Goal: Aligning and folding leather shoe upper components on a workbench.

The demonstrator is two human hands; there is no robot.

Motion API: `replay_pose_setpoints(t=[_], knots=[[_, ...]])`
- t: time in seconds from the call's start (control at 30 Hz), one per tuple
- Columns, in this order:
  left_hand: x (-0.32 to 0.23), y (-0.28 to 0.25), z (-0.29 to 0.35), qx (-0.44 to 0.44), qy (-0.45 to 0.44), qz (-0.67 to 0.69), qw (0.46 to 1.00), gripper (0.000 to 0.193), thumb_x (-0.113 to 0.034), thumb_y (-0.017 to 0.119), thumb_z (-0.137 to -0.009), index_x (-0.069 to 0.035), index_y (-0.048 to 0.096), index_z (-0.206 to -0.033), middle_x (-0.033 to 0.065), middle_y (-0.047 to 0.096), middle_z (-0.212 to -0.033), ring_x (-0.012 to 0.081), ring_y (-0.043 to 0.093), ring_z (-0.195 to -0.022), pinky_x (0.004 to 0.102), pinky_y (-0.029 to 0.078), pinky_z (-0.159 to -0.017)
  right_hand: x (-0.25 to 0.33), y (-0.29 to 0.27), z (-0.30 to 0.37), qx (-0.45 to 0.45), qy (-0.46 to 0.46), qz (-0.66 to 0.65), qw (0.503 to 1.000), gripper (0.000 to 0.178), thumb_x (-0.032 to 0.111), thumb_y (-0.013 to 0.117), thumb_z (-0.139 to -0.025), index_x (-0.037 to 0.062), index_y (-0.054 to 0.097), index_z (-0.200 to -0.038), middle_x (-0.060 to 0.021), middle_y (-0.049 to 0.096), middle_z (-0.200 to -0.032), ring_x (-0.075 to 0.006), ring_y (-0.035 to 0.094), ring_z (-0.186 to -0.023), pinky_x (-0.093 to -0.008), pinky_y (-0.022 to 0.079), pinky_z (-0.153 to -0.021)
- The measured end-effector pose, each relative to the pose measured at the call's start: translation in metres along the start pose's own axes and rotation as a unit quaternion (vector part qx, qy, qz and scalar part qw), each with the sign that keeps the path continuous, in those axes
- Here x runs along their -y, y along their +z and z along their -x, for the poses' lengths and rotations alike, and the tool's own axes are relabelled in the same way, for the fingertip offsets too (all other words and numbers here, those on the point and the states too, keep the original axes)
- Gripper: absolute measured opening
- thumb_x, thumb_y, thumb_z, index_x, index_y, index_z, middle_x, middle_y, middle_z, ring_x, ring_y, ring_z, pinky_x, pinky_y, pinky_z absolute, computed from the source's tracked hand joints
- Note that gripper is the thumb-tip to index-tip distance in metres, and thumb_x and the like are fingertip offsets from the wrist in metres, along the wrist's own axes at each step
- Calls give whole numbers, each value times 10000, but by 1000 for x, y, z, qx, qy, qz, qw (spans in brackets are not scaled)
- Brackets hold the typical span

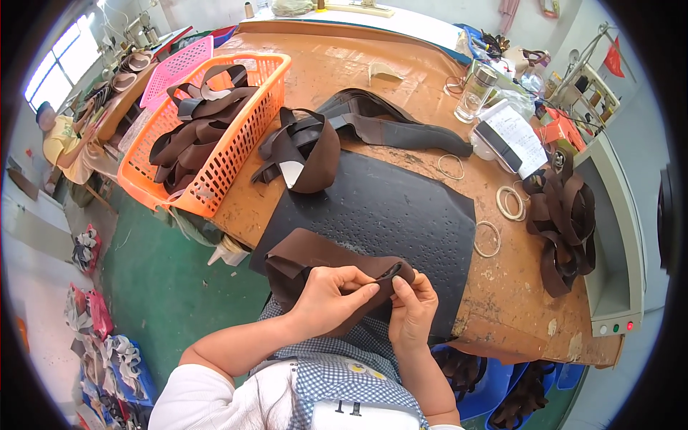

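Note:
A wide dark brown strip [308,247] lies looped at the table's near edge, partly over a black mat [387,208]. My left hand [330,294] pinches the strip between thumb and fingers near its right end. Close beside it, my right hand [413,304] grips the folded end of the same strip, where a dark inner side shows in the fold. Part of the strip is hidden behind my hands. Beyond the mat's far left corner rests a coiled brown and black strip [315,154] with a pale patch.
An orange basket [276,79] full of brown strips stands at the left. Long black strips [401,132] lie across the middle of the table. To the right are a glass jar [473,97], a notebook [519,136], tape rolls [510,203], hanging brown strips [562,215] and a grey machine [616,265].

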State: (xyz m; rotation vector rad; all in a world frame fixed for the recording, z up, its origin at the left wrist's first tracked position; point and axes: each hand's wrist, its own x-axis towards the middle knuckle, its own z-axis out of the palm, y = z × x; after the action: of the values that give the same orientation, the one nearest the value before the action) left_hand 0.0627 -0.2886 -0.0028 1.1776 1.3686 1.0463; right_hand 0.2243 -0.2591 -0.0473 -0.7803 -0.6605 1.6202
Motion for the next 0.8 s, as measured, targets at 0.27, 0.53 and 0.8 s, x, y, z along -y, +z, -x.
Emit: replay_pose_setpoints(t=[0.27, 0.53, 0.8], knots=[[-8, -3, -3, 17, 1, -34, 999, 201, -72, 692, -917, 59, 692, -1069, 84, 747, -891, 74, 672, -807, 222, 535, -709, 1, 2, 1, 7, -20, 7, 1000, 90, 17, 669, -918, 52, 645, -998, -44, 706, -956, -107, 655, -841, -248, 518, -775], [-12, -1, 2, 19, 53, -62, 997, 208, -57, 704, -896, 57, 691, -1070, 112, 751, -878, 93, 698, -812, 240, 549, -718, 2, -5, -4, 14, -22, 35, 999, 112, -3, 704, -891, 23, 667, -993, -48, 716, -958, -101, 646, -844, -248, 500, -811], [-3, 2, 2, 1, 47, -35, 998, 218, -41, 701, -897, 60, 695, -1090, 108, 755, -897, 90, 693, -804, 234, 554, -713, 6, 6, -2, 0, -12, 0, 1000, 80, 5, 685, -898, 56, 640, -939, -79, 710, -968, -143, 672, -879, -286, 533, -844]])
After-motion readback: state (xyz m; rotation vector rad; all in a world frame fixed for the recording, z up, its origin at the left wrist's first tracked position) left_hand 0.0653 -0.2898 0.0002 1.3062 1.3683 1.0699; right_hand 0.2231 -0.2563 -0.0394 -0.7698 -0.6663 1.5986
